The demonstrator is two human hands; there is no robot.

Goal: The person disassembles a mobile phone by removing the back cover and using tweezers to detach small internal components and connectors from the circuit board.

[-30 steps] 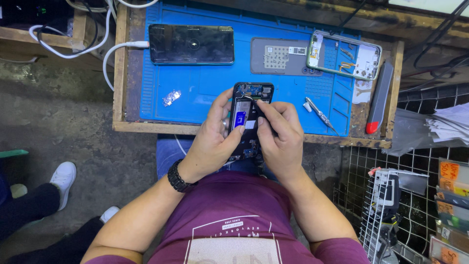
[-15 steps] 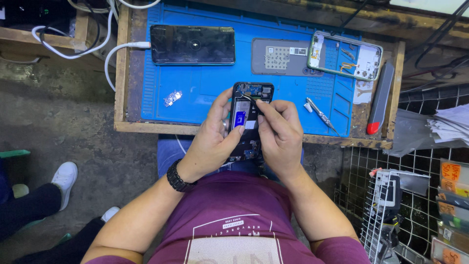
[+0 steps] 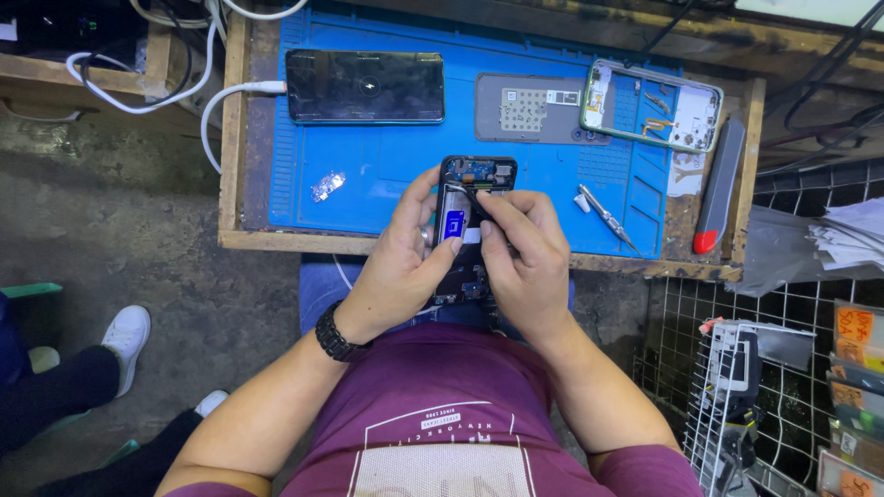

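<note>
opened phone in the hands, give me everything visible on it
The opened phone is a dark slab with its back cover off, long axis pointing away from the person, over the near edge of the blue mat. A circuit board with small components shows at the far end; a blue label sits mid-body. The left hand cradles its left side, and the right hand pinches a thin dark tool against its upper part. The lower end is mostly hidden.

Matt blue rubbery mat [image 3: 387, 161], rough wooden table [image 3: 235, 138]
</note>
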